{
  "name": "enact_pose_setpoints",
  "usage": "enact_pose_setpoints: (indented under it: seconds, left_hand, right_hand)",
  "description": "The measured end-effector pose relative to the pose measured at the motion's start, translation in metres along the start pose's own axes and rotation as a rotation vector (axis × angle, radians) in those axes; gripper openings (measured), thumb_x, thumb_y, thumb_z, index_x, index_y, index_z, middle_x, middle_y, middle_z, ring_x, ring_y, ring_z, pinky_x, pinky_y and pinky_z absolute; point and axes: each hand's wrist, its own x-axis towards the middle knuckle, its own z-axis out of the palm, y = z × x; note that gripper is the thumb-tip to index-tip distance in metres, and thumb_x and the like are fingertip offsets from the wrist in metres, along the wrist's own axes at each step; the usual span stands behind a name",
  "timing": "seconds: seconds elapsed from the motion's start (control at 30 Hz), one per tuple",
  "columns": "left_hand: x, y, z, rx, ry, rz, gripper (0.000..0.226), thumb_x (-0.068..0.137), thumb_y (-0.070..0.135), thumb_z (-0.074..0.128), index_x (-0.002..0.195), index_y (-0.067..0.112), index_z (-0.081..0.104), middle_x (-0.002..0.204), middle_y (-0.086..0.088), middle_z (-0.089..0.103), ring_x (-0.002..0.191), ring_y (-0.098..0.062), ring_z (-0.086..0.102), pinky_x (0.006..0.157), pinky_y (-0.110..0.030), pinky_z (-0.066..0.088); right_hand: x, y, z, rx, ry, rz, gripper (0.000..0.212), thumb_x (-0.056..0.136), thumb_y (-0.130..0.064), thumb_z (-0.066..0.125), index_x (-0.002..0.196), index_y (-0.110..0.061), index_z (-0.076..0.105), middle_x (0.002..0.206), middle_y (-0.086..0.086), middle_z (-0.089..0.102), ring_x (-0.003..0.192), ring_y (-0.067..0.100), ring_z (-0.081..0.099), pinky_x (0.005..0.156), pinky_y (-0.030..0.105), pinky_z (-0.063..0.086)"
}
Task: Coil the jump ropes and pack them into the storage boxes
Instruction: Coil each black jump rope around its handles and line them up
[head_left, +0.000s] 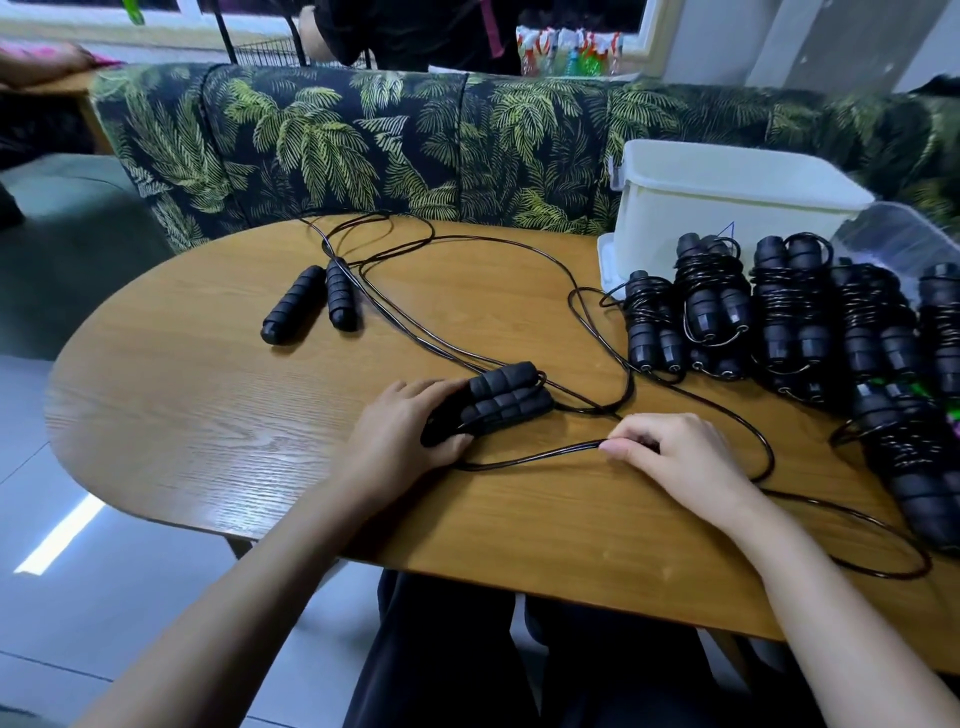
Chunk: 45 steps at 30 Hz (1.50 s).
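Black foam handles (501, 397), two of them side by side, lie on the table just below the centre of the frame. The left hand (400, 434) grips their near ends, with the fingers curled over the pair. Their thin black cord (535, 458) is uncoiled. It runs right across the tabletop in loose loops, and one loop reaches past the near table edge at lower right. The right hand (675, 457), right of centre, pinches a doubled stretch of this cord between thumb and forefinger, the other fingers curled under.

A second rope (296, 306) lies left of centre and higher in the frame, handles side by side. Its cord trails to the upper centre, then crosses the held cord between the handles and the right-hand stock. Wound ropes (789, 312), each bound with its own cord around paired handles, sit in a crowded row at right. Behind them stands a white storage box (727, 202), and a clear plastic tub (898, 234) sits at the far right, partly hidden.

The table (208, 415) is an oval with a wood-grain top. A leaf-print sofa (311, 140) backs it across the upper frame. Pale tiled floor (78, 493) shows at lower left.
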Motion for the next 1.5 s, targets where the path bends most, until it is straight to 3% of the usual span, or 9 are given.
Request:
enact_pose_setpoints:
  seconds: [0.23, 0.47, 0.6, 0.73, 0.93, 1.1, 1.17, 1.27, 1.5]
  left_hand:
    - [0.005, -0.002, 0.003, -0.054, -0.128, 0.006, 0.077, 0.077, 0.059, 0.042, 0.137, 0.012, 0.049, 0.121, -0.006, 0.059, 0.104, -0.025, 0.046, 0.087, -0.027, 0.033]
    - [-0.006, 0.03, -0.032, -0.184, -0.169, 0.255, 0.068, 0.089, 0.032, 0.069, 0.145, 0.016, 0.035, 0.119, 0.043, 0.029, 0.109, 0.003, 0.035, 0.097, -0.001, 0.025]
    - [-0.012, 0.068, -0.033, 0.073, -0.172, 0.401, 0.096, 0.075, 0.044, 0.074, 0.146, -0.001, 0.026, 0.107, 0.006, 0.056, 0.097, -0.013, 0.043, 0.086, -0.017, 0.039]
    - [-0.005, 0.077, -0.031, 0.318, -0.064, 0.167, 0.126, 0.057, 0.041, 0.091, 0.147, -0.009, 0.019, 0.099, -0.014, 0.067, 0.086, -0.03, 0.058, 0.069, -0.032, 0.051]
    - [0.013, 0.061, -0.043, 0.363, -0.004, -0.041, 0.104, 0.071, 0.027, 0.085, 0.145, -0.016, 0.025, 0.103, -0.026, 0.066, 0.091, -0.043, 0.054, 0.078, -0.05, 0.048]
    - [0.009, 0.067, -0.045, 0.213, 0.129, 0.007, 0.086, 0.061, 0.02, 0.092, 0.127, -0.016, 0.051, 0.08, -0.021, 0.069, 0.07, -0.039, 0.055, 0.065, -0.04, 0.046]
    - [0.004, 0.073, -0.043, 0.053, 0.156, 0.029, 0.078, 0.073, 0.019, 0.085, 0.135, -0.007, 0.046, 0.096, -0.016, 0.07, 0.082, -0.033, 0.05, 0.077, -0.031, 0.033]
    - [0.0, 0.08, -0.042, -0.176, 0.167, 0.045, 0.072, 0.084, 0.022, 0.075, 0.143, 0.001, 0.04, 0.109, -0.009, 0.067, 0.095, -0.016, 0.041, 0.078, -0.02, 0.025]
    - [-0.006, 0.084, -0.048, -0.136, 0.008, 0.096, 0.084, 0.076, 0.06, 0.047, 0.148, 0.018, 0.034, 0.125, 0.007, 0.052, 0.111, -0.009, 0.041, 0.091, -0.02, 0.031]
  right_hand:
    - [0.012, 0.003, -0.012, 0.175, -0.199, 0.064, 0.021, 0.093, -0.036, 0.063, 0.075, -0.036, 0.073, 0.068, -0.011, 0.067, 0.068, 0.0, 0.059, 0.073, 0.027, 0.049]
    - [0.049, -0.008, -0.032, 0.361, -0.361, 0.22, 0.037, 0.095, -0.023, 0.063, 0.059, -0.022, 0.071, 0.059, -0.004, 0.055, 0.049, 0.008, 0.047, 0.052, 0.021, 0.039]
    - [0.079, -0.045, -0.041, 0.33, -0.344, 0.2, 0.026, 0.091, -0.028, 0.07, 0.076, -0.008, 0.076, 0.058, -0.001, 0.054, 0.046, 0.009, 0.041, 0.045, 0.017, 0.037]
    - [0.075, -0.101, -0.058, 0.409, -0.068, 0.041, 0.024, 0.088, -0.035, 0.072, 0.075, -0.015, 0.076, 0.059, -0.005, 0.06, 0.043, 0.005, 0.041, 0.046, 0.016, 0.037]
    - [-0.014, -0.134, -0.025, 0.459, 0.063, -0.142, 0.04, 0.093, -0.03, 0.065, 0.055, -0.02, 0.061, 0.053, -0.003, 0.061, 0.045, 0.007, 0.045, 0.056, 0.03, 0.04]
    - [-0.033, -0.106, -0.016, 0.701, 0.037, 0.015, 0.039, 0.098, -0.019, 0.06, 0.062, -0.005, 0.064, 0.049, -0.022, 0.058, 0.05, 0.021, 0.057, 0.085, 0.037, 0.055]
    - [-0.031, -0.101, -0.014, 0.791, -0.01, 0.102, 0.037, 0.097, -0.024, 0.06, 0.065, -0.005, 0.066, 0.065, -0.017, 0.07, 0.05, 0.03, 0.05, 0.07, 0.022, 0.055]
    - [-0.025, -0.099, -0.009, 0.895, -0.04, 0.192, 0.026, 0.096, -0.022, 0.061, 0.075, -0.012, 0.071, 0.075, -0.006, 0.074, 0.043, 0.011, 0.039, 0.047, 0.018, 0.035]
    - [-0.028, -0.101, 0.002, 1.065, -0.014, 0.191, 0.019, 0.093, -0.009, 0.063, 0.087, -0.021, 0.077, 0.069, 0.001, 0.069, 0.043, 0.009, 0.035, 0.047, 0.017, 0.028]
